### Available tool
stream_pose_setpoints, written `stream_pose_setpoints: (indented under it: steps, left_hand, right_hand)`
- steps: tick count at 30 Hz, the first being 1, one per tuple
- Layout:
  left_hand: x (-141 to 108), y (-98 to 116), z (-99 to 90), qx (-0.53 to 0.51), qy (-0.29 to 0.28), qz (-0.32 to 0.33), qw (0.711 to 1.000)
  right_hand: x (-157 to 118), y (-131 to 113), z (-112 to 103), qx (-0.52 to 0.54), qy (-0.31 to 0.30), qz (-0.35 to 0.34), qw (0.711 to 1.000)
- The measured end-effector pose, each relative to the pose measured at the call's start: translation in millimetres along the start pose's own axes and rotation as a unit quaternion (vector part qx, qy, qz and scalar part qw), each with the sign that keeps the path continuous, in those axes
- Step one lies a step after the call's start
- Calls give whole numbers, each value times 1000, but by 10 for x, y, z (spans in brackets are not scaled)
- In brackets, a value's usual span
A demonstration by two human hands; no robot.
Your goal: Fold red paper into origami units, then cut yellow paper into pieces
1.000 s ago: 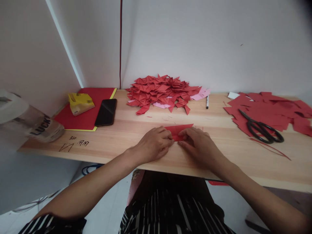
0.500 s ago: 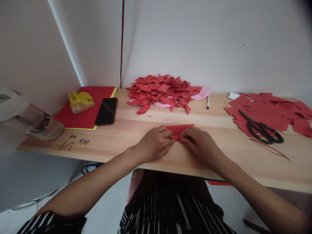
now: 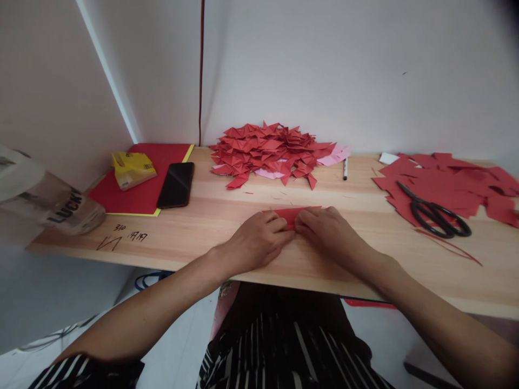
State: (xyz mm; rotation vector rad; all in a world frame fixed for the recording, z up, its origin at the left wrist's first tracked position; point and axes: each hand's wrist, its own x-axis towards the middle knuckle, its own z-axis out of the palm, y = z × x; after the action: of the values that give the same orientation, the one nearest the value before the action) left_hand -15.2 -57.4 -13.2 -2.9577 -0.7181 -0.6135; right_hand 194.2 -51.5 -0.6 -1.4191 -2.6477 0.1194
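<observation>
A small folded piece of red paper (image 3: 289, 214) lies on the wooden table in front of me. My left hand (image 3: 265, 237) is closed on its left side, fingers curled and pressed against the near edge. On the right side, my right hand (image 3: 326, 229) has its fingers bent over the paper, holding it. The fingertips of both hands almost meet at the paper's near edge, and they hide part of it. Beyond the hands, against the wall, rises a heap of folded red paper pieces (image 3: 263, 146) with some pink ones among them.
Black-handled scissors (image 3: 436, 213) lie on red paper sheets (image 3: 441, 183) at the right, near thin red strips (image 3: 450, 248). A marker (image 3: 345, 168) lies by the heap. At left are a phone (image 3: 175, 185), a yellow packet (image 3: 133, 170), red sheets (image 3: 130, 202) and a bottle (image 3: 68, 208).
My right hand has shifted slightly left and its fingers now cover more of the red paper. My left hand stays at the paper's left side.
</observation>
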Motion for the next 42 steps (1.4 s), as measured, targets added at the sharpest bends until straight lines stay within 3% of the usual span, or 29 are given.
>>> stream_pose_setpoints:
  steps: [5,13,34,38,42]
  left_hand:
    - [1,-2,30,27,-17,12,999]
    - [-4,-9,39,26,-23,11,999]
    - [18,-9,13,13,-40,1,999]
    - [30,-1,-4,12,-44,-1,999]
    - [31,8,-13,8,-39,-4,999]
  right_hand:
    - [20,19,13,-16,-10,1,1000]
    - [-87,60,34,77,11,22,997]
    - [-126,-34,74,82,55,76,992]
    - [-260,-76,45,93,63,73,991]
    - [-463,-159,66,7,90,26,996]
